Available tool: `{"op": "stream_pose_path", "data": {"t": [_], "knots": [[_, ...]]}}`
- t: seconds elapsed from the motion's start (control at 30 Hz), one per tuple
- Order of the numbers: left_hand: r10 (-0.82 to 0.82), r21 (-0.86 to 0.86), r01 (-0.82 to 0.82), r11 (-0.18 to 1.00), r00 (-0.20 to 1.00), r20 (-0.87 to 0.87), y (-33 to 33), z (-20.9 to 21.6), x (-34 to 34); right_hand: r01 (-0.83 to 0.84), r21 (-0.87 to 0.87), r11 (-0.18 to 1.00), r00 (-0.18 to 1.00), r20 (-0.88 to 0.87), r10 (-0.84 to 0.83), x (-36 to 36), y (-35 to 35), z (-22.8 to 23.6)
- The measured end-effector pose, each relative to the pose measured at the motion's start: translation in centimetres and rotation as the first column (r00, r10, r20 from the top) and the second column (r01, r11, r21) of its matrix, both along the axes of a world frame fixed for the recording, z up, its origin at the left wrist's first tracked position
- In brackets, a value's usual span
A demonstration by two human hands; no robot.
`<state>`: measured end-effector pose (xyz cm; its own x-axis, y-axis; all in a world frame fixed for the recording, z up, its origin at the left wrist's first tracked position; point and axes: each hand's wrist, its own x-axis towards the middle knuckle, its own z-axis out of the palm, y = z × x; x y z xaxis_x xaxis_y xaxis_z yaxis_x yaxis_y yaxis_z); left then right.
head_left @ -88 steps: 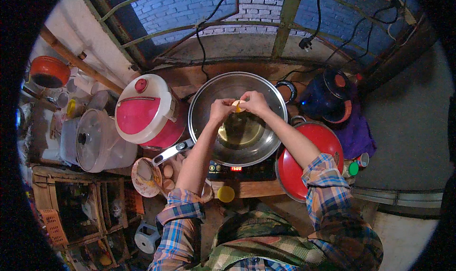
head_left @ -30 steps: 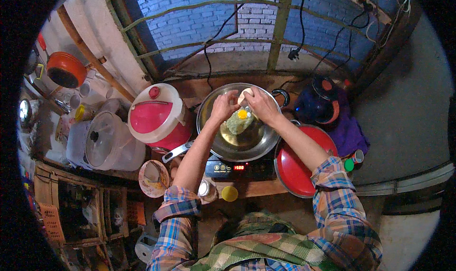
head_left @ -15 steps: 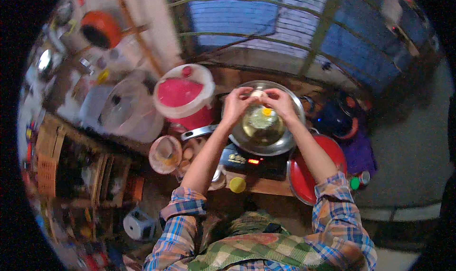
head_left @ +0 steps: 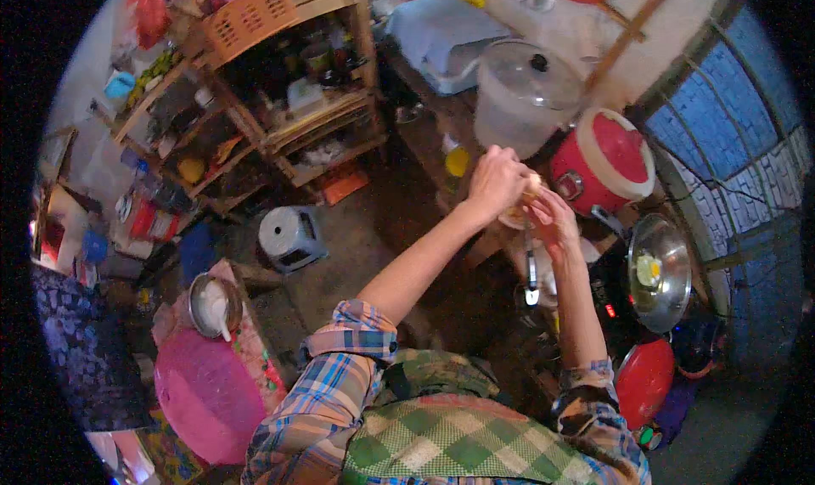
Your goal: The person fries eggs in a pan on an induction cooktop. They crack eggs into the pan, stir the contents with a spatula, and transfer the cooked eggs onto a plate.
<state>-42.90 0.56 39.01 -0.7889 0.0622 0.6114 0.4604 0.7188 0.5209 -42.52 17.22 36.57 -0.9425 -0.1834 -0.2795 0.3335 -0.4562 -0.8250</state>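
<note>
My left hand point(head_left: 499, 184) and my right hand point(head_left: 553, 220) meet in front of the red drink cooler. Their fingers close around a pale eggshell point(head_left: 533, 182), partly hidden between them. Below the hands, the rim of a small tub point(head_left: 513, 220) shows, mostly covered. To the right stands a wide steel frying pan point(head_left: 667, 308), its dark handle point(head_left: 608, 222) pointing towards the cooler. In it lies a cracked egg point(head_left: 649, 271) with a yellow yolk. The pan rests on a dark electric cooktop point(head_left: 608, 291) with a lit red display.
The red and white cooler point(head_left: 586, 171) and a translucent lidded bucket point(head_left: 518, 115) stand beyond my hands. A red lid point(head_left: 645, 383) lies near my right forearm. On the floor at left are a grey stool point(head_left: 290, 237) and a pink round lid or table top point(head_left: 208, 396).
My view and body have turned left. Both hands have left the space above the pan with the shell and are now over the small tub. The egg stays in the pan.
</note>
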Motion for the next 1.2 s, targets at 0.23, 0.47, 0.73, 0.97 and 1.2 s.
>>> {"op": "stream_pose_path", "data": {"t": [0.23, 0.47, 0.73, 0.97, 1.2], "knots": [[0.23, -0.02, -0.229, 0.973, 0.97, 0.076, -17.0, -2.4, 10.5, -0.166, -0.117, 0.979, 0.978, 0.109, 0.179, 4.9, -15.6, -5.9], [0.239, 0.303, -0.645, 0.701, 0.613, 0.753, -26.6, -17.1, 30.2, 0.196, 0.716, 0.67, 0.964, -0.266, 0.003, 0.7, 1.7, -6.0], [-0.043, 0.373, -0.791, 0.485, 0.405, 0.913, -21.9, -19.7, 34.1, 0.096, 0.898, -0.429, 0.886, 0.119, 0.448, -4.5, 10.6, -15.3], [-0.046, 0.351, -0.652, 0.672, 0.437, 0.898, -17.1, -15.6, 29.5, 0.278, 0.861, -0.427, 0.882, -0.053, 0.467, -0.9, 6.1, -10.6], [-0.172, 0.427, -0.64, 0.639, 0.422, 0.89, -18.8, -21.5, 32.7, 0.516, 0.84, 0.169, 0.764, -0.541, 0.352, 9.3, -0.6, -7.8]]}}
